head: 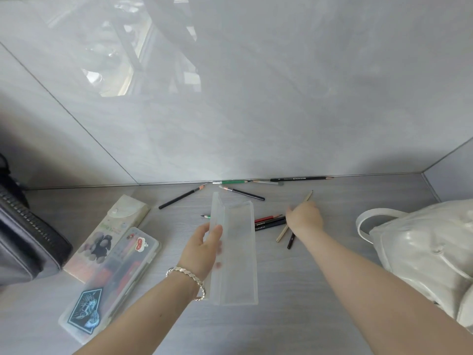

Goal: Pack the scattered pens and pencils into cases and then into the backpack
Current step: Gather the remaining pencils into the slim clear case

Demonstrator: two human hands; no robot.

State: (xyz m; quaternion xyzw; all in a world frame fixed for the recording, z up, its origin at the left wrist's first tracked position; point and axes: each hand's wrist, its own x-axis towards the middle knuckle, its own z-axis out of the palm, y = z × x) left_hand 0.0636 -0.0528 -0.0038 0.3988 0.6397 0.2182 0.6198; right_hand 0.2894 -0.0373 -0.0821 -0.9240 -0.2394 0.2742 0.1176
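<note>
My left hand (203, 248) grips a translucent plastic pencil case (236, 254), hinged open and held above the table's middle. My right hand (304, 217) is blurred and hovers low over a light wooden pencil (281, 234), a short black pen (290, 241) and a red and two black pencils (270, 222); these all lie flat on the table. Its thumb is spread, its fingertips hidden. More pencils lie near the wall: a green one (230, 182), a long black one (299, 179), two black ones (180, 198) (245, 193). A white backpack (422, 249) sits at the right.
A clear sticker-covered case (110, 285) full of pens and a beige cartoon-printed case (107, 234) lie at the left. A dark zipped bag (23, 239) stands at the left edge. A grey wall (256, 111) closes the table's back and right side.
</note>
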